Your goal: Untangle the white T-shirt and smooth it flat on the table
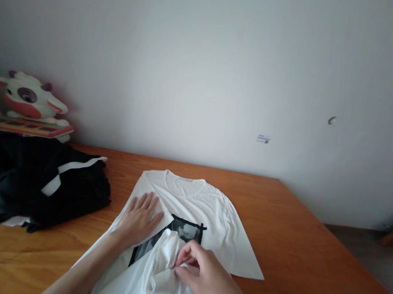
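A white T-shirt (pixel 236 245) with a dark framed print lies on the wooden table, its neckline toward the wall. The left sleeve side is folded inward over part of the print. My left hand (pixel 140 220) rests flat on that folded part, fingers stretched out. My right hand (pixel 199 271) pinches a bunched-up piece of the shirt's white fabric near the lower part, raised above the print. Bunched cloth hides the shirt's lower front and some of the print.
Black clothing with white stripes (pixel 78 188) lies on the table (pixel 311 269) at the left. Behind it stands a cow-shaped toy keyboard (pixel 31 106). A pale wall (pixel 208 69) rises along the table's far edge; the right edge drops to the floor.
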`<action>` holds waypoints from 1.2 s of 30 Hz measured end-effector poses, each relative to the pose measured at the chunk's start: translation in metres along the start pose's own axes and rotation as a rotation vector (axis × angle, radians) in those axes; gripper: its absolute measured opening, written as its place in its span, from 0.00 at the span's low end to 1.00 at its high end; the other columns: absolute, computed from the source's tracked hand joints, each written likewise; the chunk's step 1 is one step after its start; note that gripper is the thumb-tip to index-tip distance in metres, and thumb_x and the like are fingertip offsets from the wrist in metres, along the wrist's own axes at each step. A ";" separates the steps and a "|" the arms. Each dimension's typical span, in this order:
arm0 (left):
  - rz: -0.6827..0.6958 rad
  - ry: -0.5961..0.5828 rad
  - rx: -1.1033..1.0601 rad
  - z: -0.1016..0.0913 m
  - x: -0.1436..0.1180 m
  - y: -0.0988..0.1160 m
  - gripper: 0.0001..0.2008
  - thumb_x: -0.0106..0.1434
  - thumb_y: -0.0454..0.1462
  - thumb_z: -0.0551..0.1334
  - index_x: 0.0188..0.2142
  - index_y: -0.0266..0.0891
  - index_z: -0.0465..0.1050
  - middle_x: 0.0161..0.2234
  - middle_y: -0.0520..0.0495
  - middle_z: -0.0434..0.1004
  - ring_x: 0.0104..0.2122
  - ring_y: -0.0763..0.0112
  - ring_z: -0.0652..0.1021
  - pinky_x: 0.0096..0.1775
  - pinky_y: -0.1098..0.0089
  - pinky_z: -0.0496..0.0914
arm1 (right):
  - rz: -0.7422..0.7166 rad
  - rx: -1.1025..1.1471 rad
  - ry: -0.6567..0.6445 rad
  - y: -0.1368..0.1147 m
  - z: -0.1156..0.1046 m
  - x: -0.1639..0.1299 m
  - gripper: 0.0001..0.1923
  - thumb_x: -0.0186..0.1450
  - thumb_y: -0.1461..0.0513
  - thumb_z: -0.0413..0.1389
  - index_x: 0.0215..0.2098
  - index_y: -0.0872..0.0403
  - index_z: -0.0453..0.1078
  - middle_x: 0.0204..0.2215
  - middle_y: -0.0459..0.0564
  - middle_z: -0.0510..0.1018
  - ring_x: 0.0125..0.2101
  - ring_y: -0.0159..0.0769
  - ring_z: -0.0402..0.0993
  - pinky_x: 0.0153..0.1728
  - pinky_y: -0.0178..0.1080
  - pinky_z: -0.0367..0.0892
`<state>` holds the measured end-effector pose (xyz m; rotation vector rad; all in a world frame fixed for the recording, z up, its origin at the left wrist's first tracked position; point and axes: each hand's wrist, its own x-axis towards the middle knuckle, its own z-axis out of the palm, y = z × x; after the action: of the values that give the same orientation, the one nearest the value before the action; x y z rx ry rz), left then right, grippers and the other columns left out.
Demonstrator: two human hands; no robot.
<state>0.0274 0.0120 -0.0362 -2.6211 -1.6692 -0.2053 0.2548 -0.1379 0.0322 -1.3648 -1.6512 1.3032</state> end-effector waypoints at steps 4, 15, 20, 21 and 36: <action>0.009 0.006 -0.019 0.004 0.001 -0.002 0.32 0.75 0.50 0.48 0.69 0.31 0.61 0.71 0.31 0.57 0.71 0.45 0.59 0.68 0.43 0.55 | -0.001 -0.259 0.266 0.018 -0.019 0.001 0.12 0.69 0.52 0.53 0.38 0.50 0.72 0.36 0.49 0.82 0.38 0.39 0.78 0.41 0.38 0.69; 0.004 0.022 -0.015 0.012 0.003 -0.007 0.32 0.74 0.49 0.50 0.69 0.31 0.62 0.71 0.32 0.57 0.71 0.44 0.59 0.68 0.41 0.54 | 0.446 -0.531 0.578 0.102 -0.141 -0.040 0.20 0.50 0.47 0.66 0.18 0.50 0.66 0.18 0.46 0.72 0.25 0.39 0.71 0.28 0.38 0.59; 0.025 0.068 -0.031 0.018 0.003 -0.010 0.30 0.74 0.49 0.51 0.68 0.34 0.64 0.70 0.33 0.59 0.71 0.46 0.60 0.68 0.41 0.55 | 0.411 -0.105 0.641 0.096 -0.154 -0.038 0.16 0.50 0.48 0.63 0.22 0.51 0.67 0.20 0.44 0.73 0.25 0.34 0.69 0.26 0.35 0.61; 0.031 0.075 -0.036 0.018 0.003 -0.011 0.30 0.74 0.49 0.51 0.68 0.34 0.64 0.70 0.33 0.60 0.71 0.46 0.60 0.67 0.41 0.56 | 0.408 0.003 0.695 0.095 -0.157 -0.038 0.17 0.50 0.48 0.63 0.24 0.51 0.68 0.22 0.44 0.75 0.26 0.35 0.70 0.26 0.35 0.63; 0.038 0.115 -0.082 0.021 0.002 -0.020 0.30 0.74 0.50 0.49 0.66 0.37 0.68 0.69 0.37 0.64 0.69 0.50 0.64 0.68 0.45 0.59 | 0.460 0.074 0.699 0.104 -0.194 -0.057 0.29 0.52 0.40 0.66 0.40 0.53 0.75 0.30 0.48 0.80 0.29 0.35 0.72 0.30 0.37 0.66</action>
<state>0.0123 0.0246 -0.0576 -2.6399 -1.6062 -0.4232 0.4798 -0.1374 0.0030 -1.9389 -0.8384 0.9269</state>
